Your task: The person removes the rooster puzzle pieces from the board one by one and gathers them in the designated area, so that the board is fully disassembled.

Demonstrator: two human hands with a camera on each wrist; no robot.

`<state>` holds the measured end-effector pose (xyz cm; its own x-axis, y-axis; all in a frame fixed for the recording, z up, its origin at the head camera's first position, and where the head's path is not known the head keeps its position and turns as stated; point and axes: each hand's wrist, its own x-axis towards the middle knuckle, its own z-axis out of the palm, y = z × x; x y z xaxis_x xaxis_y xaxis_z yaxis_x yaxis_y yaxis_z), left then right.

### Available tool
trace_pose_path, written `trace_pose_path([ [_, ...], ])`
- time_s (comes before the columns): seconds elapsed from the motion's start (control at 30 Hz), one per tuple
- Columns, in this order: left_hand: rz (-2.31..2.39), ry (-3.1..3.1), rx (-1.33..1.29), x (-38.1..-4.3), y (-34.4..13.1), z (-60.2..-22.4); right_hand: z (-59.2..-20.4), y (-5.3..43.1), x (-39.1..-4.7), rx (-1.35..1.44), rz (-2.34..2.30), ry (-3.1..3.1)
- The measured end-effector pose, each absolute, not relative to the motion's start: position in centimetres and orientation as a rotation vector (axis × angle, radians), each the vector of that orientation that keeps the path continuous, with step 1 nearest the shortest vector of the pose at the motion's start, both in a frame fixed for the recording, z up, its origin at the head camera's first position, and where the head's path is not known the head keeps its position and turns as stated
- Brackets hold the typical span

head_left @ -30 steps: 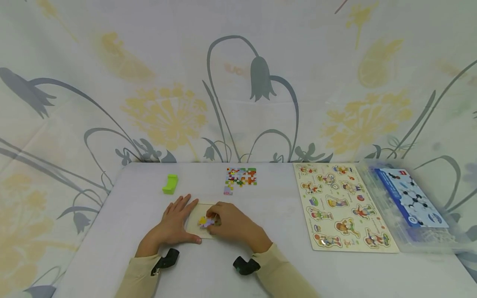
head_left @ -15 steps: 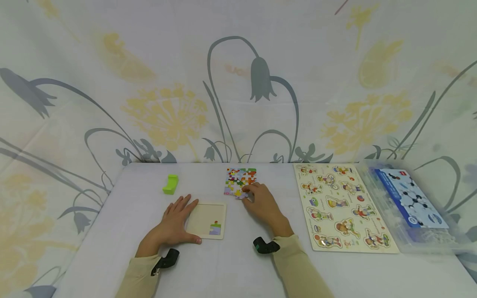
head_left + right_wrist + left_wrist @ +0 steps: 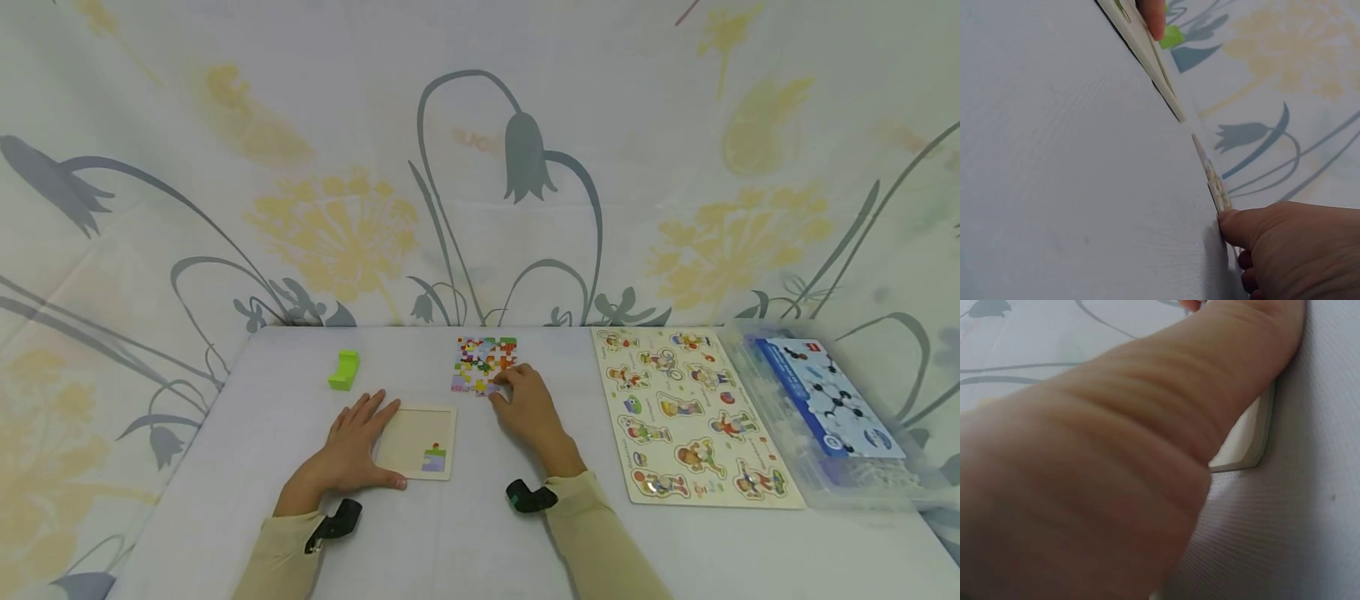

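Observation:
Spread out flat, my left hand [image 3: 348,446] rests on the left side of a shallow square wooden tray [image 3: 397,429]. One green and purple jigsaw piece [image 3: 434,460] lies in the tray's lower right corner. Behind and to the right of the tray, a colourful jigsaw puzzle [image 3: 480,358] lies on the table. My right hand [image 3: 531,412] is at its lower right corner, with thumb and fingers pinching a jigsaw piece at the edge; the fingers partly hide it. In the right wrist view the thumb [image 3: 1241,226] touches the puzzle's edge.
A bright green curved block [image 3: 343,370] stands behind my left hand. To the right lies a wooden picture board [image 3: 693,417] with cartoon figures. Beside it, at the table's right edge, is a clear plastic box [image 3: 862,479] with a blue and white booklet [image 3: 832,400] on it.
My right hand has carried yellow and purple jigsaw pieces from the tray to the puzzle's lower edge, then nudged them slightly inward against it. My left hand has stayed put.

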<state>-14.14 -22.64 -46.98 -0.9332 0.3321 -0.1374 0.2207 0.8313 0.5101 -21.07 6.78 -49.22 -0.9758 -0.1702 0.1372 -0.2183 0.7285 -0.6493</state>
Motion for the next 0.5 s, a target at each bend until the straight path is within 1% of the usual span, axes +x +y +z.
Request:
trace_pose_path([
  [0.5, 0.742, 2.786, 0.424, -14.08, -22.47, -46.79, -49.29, 6.39, -20.87, 0.253, 1.028, -2.836],
])
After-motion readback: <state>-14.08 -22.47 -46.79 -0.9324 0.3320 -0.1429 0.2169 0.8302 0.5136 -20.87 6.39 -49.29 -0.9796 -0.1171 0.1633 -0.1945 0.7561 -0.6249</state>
